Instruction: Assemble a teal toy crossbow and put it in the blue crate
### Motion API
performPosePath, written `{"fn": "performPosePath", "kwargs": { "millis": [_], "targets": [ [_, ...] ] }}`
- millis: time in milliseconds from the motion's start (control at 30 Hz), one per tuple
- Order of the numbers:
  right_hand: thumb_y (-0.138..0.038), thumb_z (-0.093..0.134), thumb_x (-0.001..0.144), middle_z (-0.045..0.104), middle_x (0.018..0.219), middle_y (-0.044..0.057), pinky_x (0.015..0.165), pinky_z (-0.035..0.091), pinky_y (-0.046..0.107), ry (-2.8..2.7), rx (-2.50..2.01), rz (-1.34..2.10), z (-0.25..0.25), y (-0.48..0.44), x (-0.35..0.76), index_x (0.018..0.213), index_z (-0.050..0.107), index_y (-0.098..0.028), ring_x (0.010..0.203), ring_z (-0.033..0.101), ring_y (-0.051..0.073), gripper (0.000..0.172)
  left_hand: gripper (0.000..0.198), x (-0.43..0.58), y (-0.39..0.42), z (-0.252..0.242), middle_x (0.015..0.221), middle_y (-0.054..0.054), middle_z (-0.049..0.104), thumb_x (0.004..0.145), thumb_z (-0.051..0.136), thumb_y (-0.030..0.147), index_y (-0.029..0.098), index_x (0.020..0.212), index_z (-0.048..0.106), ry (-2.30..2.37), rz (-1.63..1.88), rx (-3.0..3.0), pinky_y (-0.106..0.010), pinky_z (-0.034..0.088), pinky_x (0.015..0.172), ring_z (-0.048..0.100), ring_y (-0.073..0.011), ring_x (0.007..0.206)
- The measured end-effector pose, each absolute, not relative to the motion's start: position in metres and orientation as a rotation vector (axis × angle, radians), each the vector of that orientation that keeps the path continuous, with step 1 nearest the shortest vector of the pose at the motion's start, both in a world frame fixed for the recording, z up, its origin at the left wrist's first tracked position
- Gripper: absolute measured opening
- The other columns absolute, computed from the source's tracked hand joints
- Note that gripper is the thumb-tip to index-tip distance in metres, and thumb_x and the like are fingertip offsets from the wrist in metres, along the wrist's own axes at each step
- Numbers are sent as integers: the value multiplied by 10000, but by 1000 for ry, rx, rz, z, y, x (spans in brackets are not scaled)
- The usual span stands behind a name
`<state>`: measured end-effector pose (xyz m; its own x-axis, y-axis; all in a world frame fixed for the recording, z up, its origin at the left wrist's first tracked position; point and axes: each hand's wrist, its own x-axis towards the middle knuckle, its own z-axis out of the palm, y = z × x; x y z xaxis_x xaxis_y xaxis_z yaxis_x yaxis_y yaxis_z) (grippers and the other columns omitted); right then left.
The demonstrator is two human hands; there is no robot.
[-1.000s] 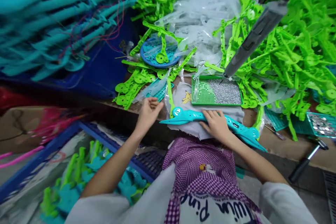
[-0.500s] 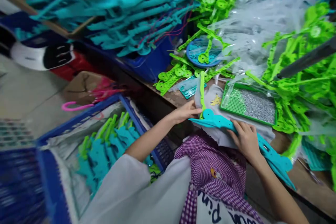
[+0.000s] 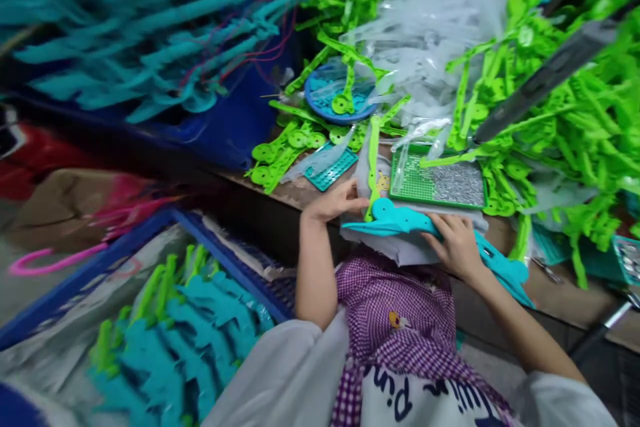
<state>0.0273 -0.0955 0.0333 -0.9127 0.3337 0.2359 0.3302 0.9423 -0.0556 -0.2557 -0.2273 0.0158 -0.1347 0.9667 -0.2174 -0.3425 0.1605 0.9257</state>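
A long turquoise plastic part lies slantwise over a grey cloth at the table's front edge. My right hand is closed over its middle, fingers on the far side. At its left end a thin lime-green plastic arm stands out away from me. My left hand has its fingertips at the lower end of this green arm, beside the round turquoise end; the thumb and finger look pinched there. Just beyond lies a green tray with small silvery metal pieces.
A blue bowl holds small turquoise pieces. Green arms and clear plastic bags are heaped behind. A dark bar slants over the right side. At lower left, a blue crate holds joined turquoise-and-green parts. Turquoise parts overfill a bin.
The view has swung right, so the surroundings shift left. My left forearm is more upright, its elbow nearer my body. Both hands stay at the turquoise part and green arm.
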Motion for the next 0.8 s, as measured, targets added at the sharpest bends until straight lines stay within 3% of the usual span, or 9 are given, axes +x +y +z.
{"fn": "performPosePath", "kwargs": {
  "millis": [133, 267, 333, 433, 500, 633, 800],
  "targets": [
    [-382, 457, 985, 707, 1084, 125, 850, 358, 370, -2894, -509, 101, 31, -92, 25, 1288, 600, -168, 985, 602, 245, 398, 761, -244, -236, 13, 1101, -102, 734, 640, 856, 413, 170, 1281, 526, 1192, 1272, 554, -325, 577, 795, 707, -245, 950],
    [-364, 499, 969, 686, 1181, 142, 947, 364, 437, -2781, -719, 359, 37, -116, 30, 1292, 618, -200, 1083, 599, 275, 381, 713, -232, -242, 12, 1035, -102, 754, 584, 887, 377, 150, 1178, 565, 1252, 1318, 387, -317, 594, 732, 724, -228, 841],
    [-404, 553, 937, 682, 1190, 137, 927, 413, 442, -2588, -883, 778, 38, -143, 31, 1246, 646, -221, 1079, 613, 278, 371, 696, -229, -240, 15, 1015, -96, 759, 555, 898, 362, 153, 1139, 583, 1262, 1346, 337, -306, 595, 710, 726, -225, 828],
    [-590, 659, 808, 732, 947, 87, 695, 511, 342, -1951, -1062, 1827, 29, -185, 14, 1062, 692, -217, 775, 661, 204, 452, 698, -226, -238, 23, 962, -78, 767, 516, 912, 372, 162, 1108, 605, 1286, 1361, 286, -295, 593, 688, 726, -216, 798],
    [-713, 661, 717, 740, 896, 69, 608, 513, 299, -1310, -1176, 2202, 19, -202, -9, 950, 691, -213, 707, 663, 179, 552, 679, -224, -239, 29, 941, -70, 768, 486, 922, 385, 159, 1056, 632, 1313, 1347, 280, -287, 591, 691, 720, -205, 784],
    [-632, 830, 539, 754, 818, 24, 616, 547, 265, -703, -1205, 2263, 11, -204, -56, 874, 698, -207, 684, 670, 155, 556, 632, -223, -243, 34, 916, -67, 765, 430, 934, 409, 141, 942, 678, 1377, 1325, 281, -280, 583, 711, 709, -205, 808],
    [-477, 853, 582, 776, 873, 26, 750, 596, 335, -645, -1182, 2229, 14, -196, -71, 883, 711, -200, 773, 703, 183, 433, 553, -226, -241, 31, 860, -59, 757, 449, 922, 397, 144, 889, 704, 1370, 1287, 177, -273, 570, 658, 694, -192, 743]
  ]
}}
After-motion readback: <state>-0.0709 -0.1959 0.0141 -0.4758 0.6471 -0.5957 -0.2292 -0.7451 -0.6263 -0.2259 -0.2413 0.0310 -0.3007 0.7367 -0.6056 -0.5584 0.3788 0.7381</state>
